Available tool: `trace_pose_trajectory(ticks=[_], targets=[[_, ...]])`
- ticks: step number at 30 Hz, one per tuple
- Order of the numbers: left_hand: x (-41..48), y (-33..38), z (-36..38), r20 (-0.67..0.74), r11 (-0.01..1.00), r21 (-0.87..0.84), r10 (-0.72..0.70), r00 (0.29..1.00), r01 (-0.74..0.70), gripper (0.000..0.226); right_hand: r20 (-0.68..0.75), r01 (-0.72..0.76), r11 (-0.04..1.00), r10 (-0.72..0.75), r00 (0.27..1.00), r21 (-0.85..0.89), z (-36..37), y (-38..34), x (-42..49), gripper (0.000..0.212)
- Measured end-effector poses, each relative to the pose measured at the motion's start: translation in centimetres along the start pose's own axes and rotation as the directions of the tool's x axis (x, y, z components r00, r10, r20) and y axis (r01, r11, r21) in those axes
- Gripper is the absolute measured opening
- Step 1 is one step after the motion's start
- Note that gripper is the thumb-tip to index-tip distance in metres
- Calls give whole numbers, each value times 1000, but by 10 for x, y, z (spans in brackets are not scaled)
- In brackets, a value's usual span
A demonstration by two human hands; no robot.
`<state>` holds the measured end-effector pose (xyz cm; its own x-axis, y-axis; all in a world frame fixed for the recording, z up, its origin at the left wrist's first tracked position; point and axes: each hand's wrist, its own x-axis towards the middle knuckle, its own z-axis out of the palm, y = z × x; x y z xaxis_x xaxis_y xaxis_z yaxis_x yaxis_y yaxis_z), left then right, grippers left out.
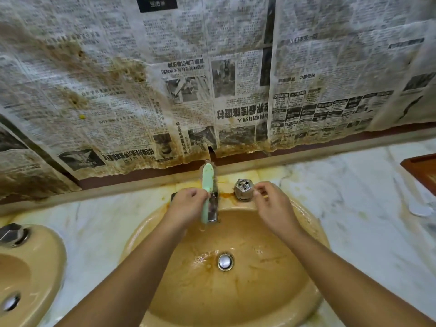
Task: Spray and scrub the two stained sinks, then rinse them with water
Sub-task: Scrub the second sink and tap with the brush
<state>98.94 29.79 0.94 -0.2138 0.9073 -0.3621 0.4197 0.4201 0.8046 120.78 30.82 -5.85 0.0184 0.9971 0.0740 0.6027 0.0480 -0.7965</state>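
A tan oval sink with orange-brown stains fills the middle; its chrome drain sits at the bottom, with wet streaks around it. My left hand grips a pale green scrub brush, head pointing up, over the chrome spout and hiding most of the left tap handle. My right hand hovers just right of the chrome right tap handle, fingers loosely curled, holding nothing. A second tan sink with its own tap handle shows at the left edge.
Stained marble counter surrounds both basins. Stained newspaper covers the wall behind. A white round lid lies at the far right, below a red-brown wooden tray.
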Motion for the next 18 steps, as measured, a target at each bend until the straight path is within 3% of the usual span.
trace_pose_trajectory(ticks=[4, 9, 12, 16, 18], targets=[[23, 1, -7, -77, 935, 354, 72, 994, -40, 30, 254, 156, 962, -97, 962, -225, -8, 46, 58, 44], [50, -8, -24, -5, 722, 684, 153, 988, -108, 36, 626, 413, 847, -128, 770, -334, 8, 82, 113, 55], [70, -11, -29, 102, 575, 795, 188, 977, -194, 31, 705, 515, 803, -178, 687, -299, 15, 97, 136, 55], [89, 3, -19, 207, 422, 851, 279, 938, -314, 27, 750, 587, 760, -209, 627, -279, 14, 106, 152, 58], [91, 14, -23, 337, 436, 819, 160, 928, -373, 24, 755, 606, 750, -229, 614, -265, 14, 109, 156, 66]])
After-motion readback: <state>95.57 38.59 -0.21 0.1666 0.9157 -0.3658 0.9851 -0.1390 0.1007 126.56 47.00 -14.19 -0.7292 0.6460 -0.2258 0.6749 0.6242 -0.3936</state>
